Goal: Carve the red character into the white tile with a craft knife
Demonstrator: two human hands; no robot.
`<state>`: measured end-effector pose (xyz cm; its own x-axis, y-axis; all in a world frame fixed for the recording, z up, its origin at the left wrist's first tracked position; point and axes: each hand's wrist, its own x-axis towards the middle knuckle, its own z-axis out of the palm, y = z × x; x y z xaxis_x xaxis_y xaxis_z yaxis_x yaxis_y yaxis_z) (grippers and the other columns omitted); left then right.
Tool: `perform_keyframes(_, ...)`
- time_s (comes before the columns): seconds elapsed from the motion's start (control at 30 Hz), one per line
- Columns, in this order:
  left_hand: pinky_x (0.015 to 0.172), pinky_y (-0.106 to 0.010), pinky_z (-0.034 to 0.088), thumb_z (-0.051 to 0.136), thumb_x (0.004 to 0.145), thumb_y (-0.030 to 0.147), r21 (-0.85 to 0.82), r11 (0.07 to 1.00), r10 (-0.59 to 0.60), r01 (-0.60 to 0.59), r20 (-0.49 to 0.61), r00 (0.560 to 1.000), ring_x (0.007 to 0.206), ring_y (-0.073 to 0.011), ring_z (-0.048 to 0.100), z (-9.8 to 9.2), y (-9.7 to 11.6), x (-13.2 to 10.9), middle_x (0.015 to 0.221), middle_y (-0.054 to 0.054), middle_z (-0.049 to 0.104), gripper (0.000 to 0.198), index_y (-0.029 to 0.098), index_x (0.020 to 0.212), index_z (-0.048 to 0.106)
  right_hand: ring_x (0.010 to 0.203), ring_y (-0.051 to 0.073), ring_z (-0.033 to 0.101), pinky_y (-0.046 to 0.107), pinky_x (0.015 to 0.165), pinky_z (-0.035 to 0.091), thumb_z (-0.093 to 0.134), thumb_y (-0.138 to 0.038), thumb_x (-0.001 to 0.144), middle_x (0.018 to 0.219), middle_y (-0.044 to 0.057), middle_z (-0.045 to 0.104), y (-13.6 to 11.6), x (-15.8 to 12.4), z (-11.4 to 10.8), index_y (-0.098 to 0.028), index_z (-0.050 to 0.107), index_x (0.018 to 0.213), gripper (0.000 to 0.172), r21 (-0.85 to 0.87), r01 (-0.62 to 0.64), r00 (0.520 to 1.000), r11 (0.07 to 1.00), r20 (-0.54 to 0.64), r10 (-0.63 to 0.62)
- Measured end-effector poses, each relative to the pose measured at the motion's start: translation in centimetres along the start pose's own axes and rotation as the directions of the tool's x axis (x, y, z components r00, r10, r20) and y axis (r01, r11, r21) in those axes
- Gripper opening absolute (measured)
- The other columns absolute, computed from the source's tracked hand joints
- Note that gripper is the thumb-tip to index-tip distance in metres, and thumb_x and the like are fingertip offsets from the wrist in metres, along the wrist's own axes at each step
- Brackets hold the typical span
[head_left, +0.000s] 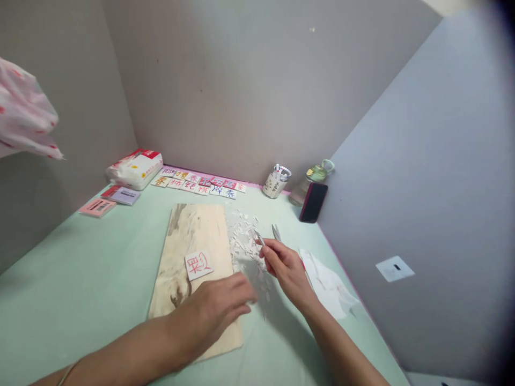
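Observation:
My right hand (285, 268) is closed around a slim craft knife (260, 238), its metal tip pointing up and left over small white shavings (241, 236). Under my left hand (223, 303) lies the right side of a wooden board (207, 220). That hand's fingers are bent together and slightly blurred near the tips; whatever they may pinch is too small to make out. A square white card (199, 265) with a red hand-drawn character rests on the board, just beyond my left wrist and touched by neither hand.
Along the back lie two rows of character cards (197, 182). A tissue pack (137, 167) and small packets (97, 207) sit at left. A labelled can (277, 182), a green-lidded jug (316, 174), a leaning phone (314, 202), scissors (276, 232) and crumpled tissue (328, 284) are at right.

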<state>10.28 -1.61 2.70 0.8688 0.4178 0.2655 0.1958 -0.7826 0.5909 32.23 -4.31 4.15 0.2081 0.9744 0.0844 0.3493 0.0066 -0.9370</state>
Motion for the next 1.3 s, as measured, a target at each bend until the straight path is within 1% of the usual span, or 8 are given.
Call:
perform_keyframes(0.07, 0.108, -0.028, 0.049, 0.067, 0.093, 0.009, -0.04, 0.999, -0.012, 0.009, -0.062, 0.998, 0.129, -0.0178, 0.06, -0.7, -0.8, 0.9, 0.144, -0.005, 0.058, 0.058, 0.029, 0.143, 0.044, 0.052, 0.011, 0.04, 0.025, 0.049, 0.033, 0.057, -0.054, 0.099, 0.068, -0.004, 0.053, 0.5, -0.2, -0.7, -0.018, 0.068, 0.114, 0.04, 0.012, -0.011, 1.0, 1.0, -0.02, 0.011)
perform_keyframes(0.1, 0.115, -0.033, 0.046, 0.067, 0.094, 0.012, -0.046, 0.999, -0.031, 0.027, -0.104, 0.994, 0.139, -0.0204, 0.053, -1.0, -1.4, 0.9, 0.151, -0.007, 0.052, 0.064, 0.03, 0.148, 0.038, 0.052, 0.012, 0.04, 0.025, 0.049, 0.034, 0.056, -0.052, 0.1, 0.069, -0.004, 0.055, 0.9, -0.4, -1.0, -0.018, 0.065, 0.12, 0.041, 0.01, -0.013, 0.999, 1.0, -0.036, 0.013)
perform_keyframes(0.2, 0.112, -0.044, 0.049, 0.061, 0.099, 0.025, 0.016, 0.983, -0.17, 0.184, -0.317, 0.933, 0.137, -0.0266, 0.053, -1.7, -3.9, -0.8, 0.146, -0.008, 0.055, 0.05, 0.033, 0.144, 0.042, 0.054, 0.013, 0.045, 0.026, 0.051, 0.037, 0.056, -0.043, 0.102, 0.069, -0.003, 0.059, 1.8, -1.0, -1.2, -0.019, 0.064, 0.117, 0.029, -0.083, 0.028, 0.999, 0.996, -0.038, -0.031)
perform_keyframes(0.3, 0.11, -0.055, 0.047, 0.067, 0.094, 0.035, 0.052, 0.945, -0.28, 0.324, -0.385, 0.879, 0.134, -0.0352, 0.053, -1.6, -6.4, -3.3, 0.142, -0.011, 0.057, 0.049, 0.029, 0.138, 0.047, 0.066, 0.015, 0.055, 0.027, 0.059, 0.043, 0.056, -0.03, 0.102, 0.081, 0.003, 0.065, 2.0, -1.3, -0.7, -0.02, 0.068, 0.105, 0.017, -0.231, 0.204, 0.976, 0.951, 0.129, -0.177)
perform_keyframes(0.47, 0.114, -0.055, 0.043, 0.065, 0.096, 0.044, 0.099, 0.911, -0.35, 0.401, -0.334, 0.876, 0.137, -0.0342, 0.05, -0.7, -8.4, -5.3, 0.144, -0.008, 0.057, 0.051, 0.032, 0.142, 0.045, 0.075, 0.017, 0.061, 0.028, 0.065, 0.047, 0.046, -0.022, 0.107, 0.089, 0.007, 0.064, 1.8, -1.3, 0.3, -0.018, 0.07, 0.118, 0.027, -0.351, 0.46, 0.868, 0.815, 0.37, -0.331)
perform_keyframes(0.7, 0.118, -0.053, 0.038, 0.059, 0.101, 0.044, 0.082, 0.919, -0.344, 0.385, -0.31, 0.886, 0.141, -0.0325, 0.045, -0.4, -8.9, -5.7, 0.146, -0.006, 0.056, 0.047, 0.035, 0.145, 0.046, 0.059, 0.016, 0.058, 0.027, 0.053, 0.038, 0.039, -0.029, 0.113, 0.071, 0.002, 0.061, 2.2, -1.5, 1.1, -0.017, 0.071, 0.126, 0.037, -0.412, 0.557, 0.809, 0.721, 0.468, -0.357)
perform_keyframes(0.9, 0.116, -0.052, 0.042, 0.059, 0.099, 0.047, 0.076, 0.923, -0.332, 0.376, -0.333, 0.883, 0.137, -0.034, 0.049, -0.2, -9.0, -5.5, 0.143, -0.009, 0.06, 0.047, 0.031, 0.142, 0.053, 0.068, 0.016, 0.063, 0.026, 0.059, 0.047, 0.039, -0.03, 0.113, 0.086, 0.006, 0.062, 1.9, -1.8, 1.4, -0.018, 0.073, 0.126, 0.038, -0.399, 0.501, 0.822, 0.768, 0.496, -0.279)
perform_keyframes(1.3, 0.108, -0.045, 0.049, 0.063, 0.097, 0.047, -0.028, 0.892, -0.434, 0.452, -0.336, 0.836, 0.127, -0.0313, 0.056, -0.2, -8.0, -5.4, 0.132, -0.005, 0.063, 0.046, 0.036, 0.141, 0.057, 0.067, 0.016, 0.06, 0.027, 0.057, 0.041, 0.044, -0.028, 0.111, 0.078, 0.003, 0.06, 2.3, -1.6, 1.7, -0.021, 0.074, 0.12, 0.032, -0.31, 0.418, 0.842, 0.854, 0.486, -0.235)
